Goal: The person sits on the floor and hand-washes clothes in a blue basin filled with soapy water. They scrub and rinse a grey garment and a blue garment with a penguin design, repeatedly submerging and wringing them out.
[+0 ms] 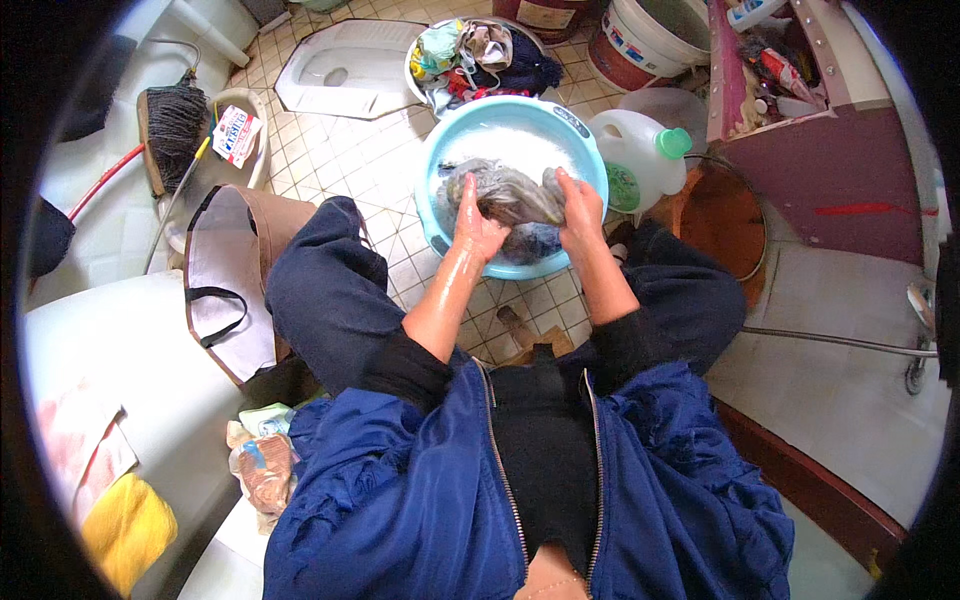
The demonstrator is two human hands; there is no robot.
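A light blue plastic basin (pixel 425 187) with whitish, sudsy water stands on the tiled floor before me. Over it, a wet grey cloth (pixel 510 191) stretches between my two hands. My left hand (pixel 480 225) grips the cloth's left part, thumb pointing up and skin wet. At the cloth's right end, my right hand (pixel 580 202) is closed around it. Below the cloth, darker fabric (pixel 531 244) lies in the water.
Behind the basin, a tub of mixed clothes (pixel 480 56) sits beside a squat toilet (pixel 345 71). A green-capped plastic jug (pixel 637 157) and a white-and-red bucket (pixel 645 45) stand at right. At left are a fabric bin (pixel 232 277) and a brush (pixel 172 131).
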